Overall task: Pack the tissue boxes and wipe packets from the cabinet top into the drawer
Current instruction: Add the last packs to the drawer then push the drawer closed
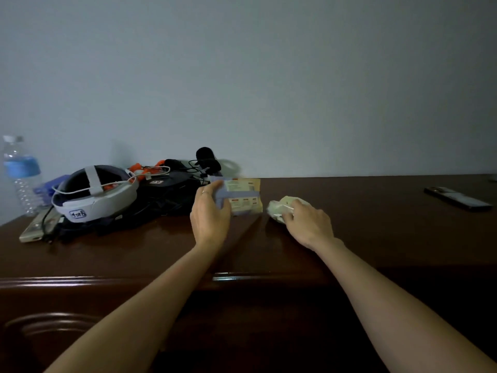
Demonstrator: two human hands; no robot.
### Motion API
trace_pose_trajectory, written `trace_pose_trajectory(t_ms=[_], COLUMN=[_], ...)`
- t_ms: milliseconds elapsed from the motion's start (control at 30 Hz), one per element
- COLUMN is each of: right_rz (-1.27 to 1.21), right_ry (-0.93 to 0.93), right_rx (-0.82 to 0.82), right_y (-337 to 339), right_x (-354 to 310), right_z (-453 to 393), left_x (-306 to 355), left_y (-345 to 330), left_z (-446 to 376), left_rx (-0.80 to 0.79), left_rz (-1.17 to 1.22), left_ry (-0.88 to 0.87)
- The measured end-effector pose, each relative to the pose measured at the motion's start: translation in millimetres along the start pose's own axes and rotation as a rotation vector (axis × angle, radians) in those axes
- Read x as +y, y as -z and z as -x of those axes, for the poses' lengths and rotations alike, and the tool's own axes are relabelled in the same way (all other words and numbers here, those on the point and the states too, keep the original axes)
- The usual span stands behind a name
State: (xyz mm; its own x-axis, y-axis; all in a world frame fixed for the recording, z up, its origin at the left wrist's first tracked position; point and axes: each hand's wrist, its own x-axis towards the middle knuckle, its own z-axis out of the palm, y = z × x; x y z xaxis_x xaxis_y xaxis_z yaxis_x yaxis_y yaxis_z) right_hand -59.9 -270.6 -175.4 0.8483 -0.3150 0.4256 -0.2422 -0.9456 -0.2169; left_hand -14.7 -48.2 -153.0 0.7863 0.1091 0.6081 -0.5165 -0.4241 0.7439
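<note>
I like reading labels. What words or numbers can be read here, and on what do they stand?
White headset: a handwritten sticker, too blurred to read for sure.
Packet held in the left hand: printed panels, too small to read.
Black case: small white tag, unreadable.
Water bottle: blue label, no legible text.

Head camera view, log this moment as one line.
left hand grips yellow-and-blue wipe packet | right hand grips pale crumpled packet | dark wooden cabinet top

On our dark wooden cabinet top (376,224): clear plastic water bottle (20,173) far left, white-banded headset (94,192) beside it, flat dark remote (457,198) far right.
</note>
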Motion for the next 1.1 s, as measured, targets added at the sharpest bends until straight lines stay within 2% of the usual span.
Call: trace_pose_trajectory(t_ms=[67,167,267,333,400,467,533,633,733,833,900,967,1033,1100], right_rz=[-0.004,0.001,-0.28,-0.65,-0.982,-1.147,-1.248,-1.353,-1.459,-1.557,-1.576,-1.633,-1.66,-1.566], right_ry=[-0.003,0.043,0.006,-0.064,-0.101,-0.069,-0.03,-0.092,-0.247,-0.382,-0.473,-0.558,-0.601,-0.592], right_rx=[0.024,0.074,0.133,0.189,0.203,0.155,0.047,-0.068,-0.09,-0.174,-0.242,-0.248,-0.259,-0.316], right_y=[9,26,42,48,43,26,4,-27,-49,-69,-84,-99,-112,-123], right_x=[-3,-18,-40,-53,-61,-62,-58,-50,-36,-15,-12,-21,-33,-39], right_z=[24,62,115,158,198,235,266,296,304,311,320,332,343,356], left_x=[5,10,18,16,5,-11,-26,-45,-58,-74,-86,-98,-107,-125], left_y=[15,42,72,90,102,109,109,98,86,72,65,64,69,69], left_z=[20,55,96,130,167,205,241,280,291,293,307,326,343,361], left_rx=[0.021,0.041,-0.012,-0.12,-0.317,-0.509,-0.593,-0.573,-0.597,-0.595,-0.655,-0.647,-0.526,-0.395], left_rz=[0.094,0.235,0.505,0.684,0.861,0.988,1.029,0.973,1.023,0.773,0.676,0.764,0.9,0.951], left_ry=[0.137,0.232,0.328,0.435,0.589,0.718,0.806,0.915,0.96,1.016,1.063,1.184,1.345,1.415])
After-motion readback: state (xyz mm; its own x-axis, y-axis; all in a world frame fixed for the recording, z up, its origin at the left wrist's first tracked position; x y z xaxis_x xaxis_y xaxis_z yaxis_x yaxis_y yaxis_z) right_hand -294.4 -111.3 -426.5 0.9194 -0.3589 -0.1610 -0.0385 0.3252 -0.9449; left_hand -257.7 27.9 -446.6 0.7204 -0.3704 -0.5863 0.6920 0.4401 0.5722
